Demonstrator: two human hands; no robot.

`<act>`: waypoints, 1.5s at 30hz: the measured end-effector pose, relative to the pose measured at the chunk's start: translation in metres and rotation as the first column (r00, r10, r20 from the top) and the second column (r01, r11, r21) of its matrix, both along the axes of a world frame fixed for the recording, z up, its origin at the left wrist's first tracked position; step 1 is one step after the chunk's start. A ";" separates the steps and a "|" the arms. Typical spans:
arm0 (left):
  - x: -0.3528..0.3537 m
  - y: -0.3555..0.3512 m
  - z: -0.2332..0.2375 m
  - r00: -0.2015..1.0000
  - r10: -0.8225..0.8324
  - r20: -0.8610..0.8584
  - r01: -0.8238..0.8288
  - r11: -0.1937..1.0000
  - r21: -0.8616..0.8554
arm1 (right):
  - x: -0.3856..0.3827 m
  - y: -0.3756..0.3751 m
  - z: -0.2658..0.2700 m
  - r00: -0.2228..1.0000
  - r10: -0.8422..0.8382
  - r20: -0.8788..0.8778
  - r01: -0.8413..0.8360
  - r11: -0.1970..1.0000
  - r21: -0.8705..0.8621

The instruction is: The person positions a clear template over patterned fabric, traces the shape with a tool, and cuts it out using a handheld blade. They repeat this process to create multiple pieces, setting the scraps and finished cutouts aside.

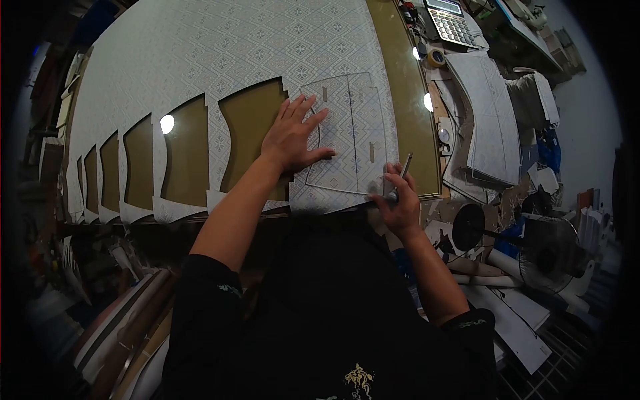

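Observation:
A see-through pattern template (340,120) with a dark centre line and two small tape strips lies on the patterned grey-white sheet (267,47). My left hand (293,133) presses on the template's left side, palm down with fingers spread. Near the template's lower right corner, my right hand (400,200) is closed around a slim pen-like tool (407,165) that points upward; its exact kind does not show. Left of the template, a row of curved cut-outs (250,120) runs along the sheet's near edge, with the olive-brown table surface showing through.
A strip of bare tabletop (413,113) runs along the right. Beyond it are a calculator (452,27), a tape roll (437,58) and a stack of cut pieces (490,120). A fan (550,247) stands at lower right. Rolls of material (123,320) lean at lower left.

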State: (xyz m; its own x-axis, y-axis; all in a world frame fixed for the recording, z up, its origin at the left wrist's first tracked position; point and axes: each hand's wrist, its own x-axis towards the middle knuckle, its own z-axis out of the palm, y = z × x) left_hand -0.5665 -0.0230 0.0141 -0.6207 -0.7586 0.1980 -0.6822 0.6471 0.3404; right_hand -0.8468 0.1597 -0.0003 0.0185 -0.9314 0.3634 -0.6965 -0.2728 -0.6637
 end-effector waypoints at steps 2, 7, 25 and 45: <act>0.000 0.000 0.001 1.000 -0.001 -0.001 0.001 1.000 -0.001 | 0.000 0.000 0.000 1.000 -0.001 0.000 0.001 1.000 0.002; -0.001 0.000 0.002 1.000 0.004 0.008 -0.005 1.000 0.004 | 0.000 0.000 -0.003 1.000 -0.004 0.007 0.004 1.000 -0.005; 0.000 0.001 0.001 1.000 0.005 -0.004 -0.005 1.000 0.011 | 0.003 0.000 0.005 1.000 -0.009 -0.008 0.009 1.000 -0.005; 0.000 -0.001 -0.002 0.999 0.009 0.043 -0.009 1.000 0.010 | 0.003 0.000 0.005 1.000 -0.011 -0.002 0.011 1.000 -0.004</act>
State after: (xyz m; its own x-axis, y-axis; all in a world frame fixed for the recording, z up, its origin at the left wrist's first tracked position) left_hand -0.5663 -0.0236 0.0119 -0.6214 -0.7662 0.1635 -0.7022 0.6372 0.3175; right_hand -0.8437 0.1597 0.0049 0.0093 -0.9301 0.3673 -0.7004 -0.2682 -0.6615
